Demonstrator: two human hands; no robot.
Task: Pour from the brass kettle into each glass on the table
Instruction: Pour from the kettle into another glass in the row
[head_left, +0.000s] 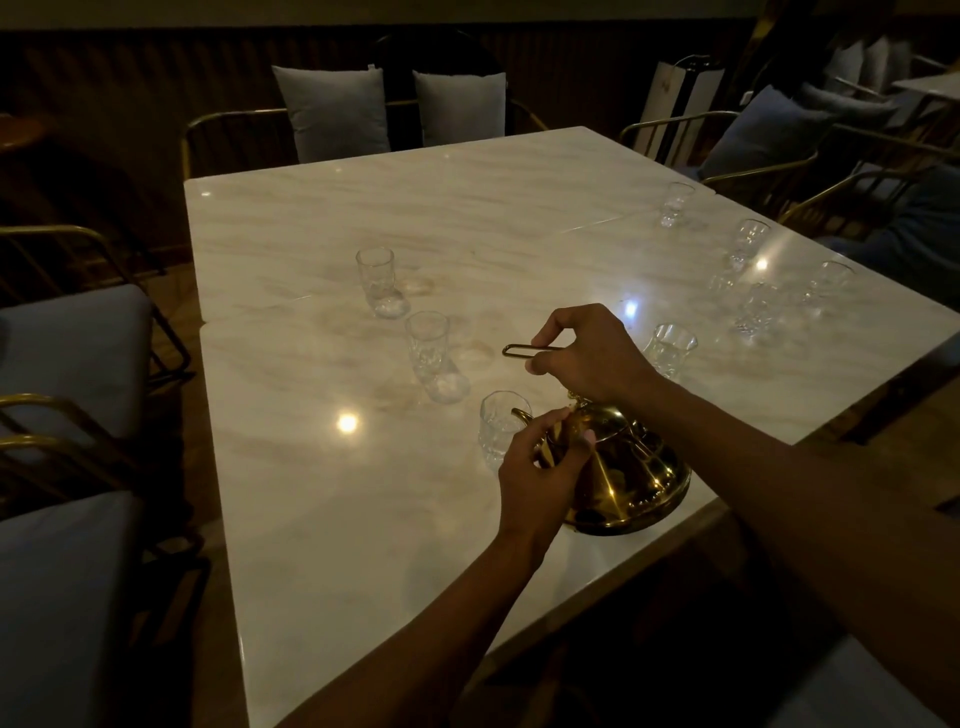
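A shiny brass kettle is tipped to the left over the near edge of the white marble table. My right hand grips its thin wire handle from above. My left hand holds the kettle's neck by the spout. The spout tip sits at the rim of the nearest clear glass. Two more glasses stand in a line further left. Another glass stands just behind my right hand.
Several more clear glasses cluster at the far right of the table, one near its back corner. Brass-framed chairs with grey cushions surround the table. Lamp reflections glare on the marble.
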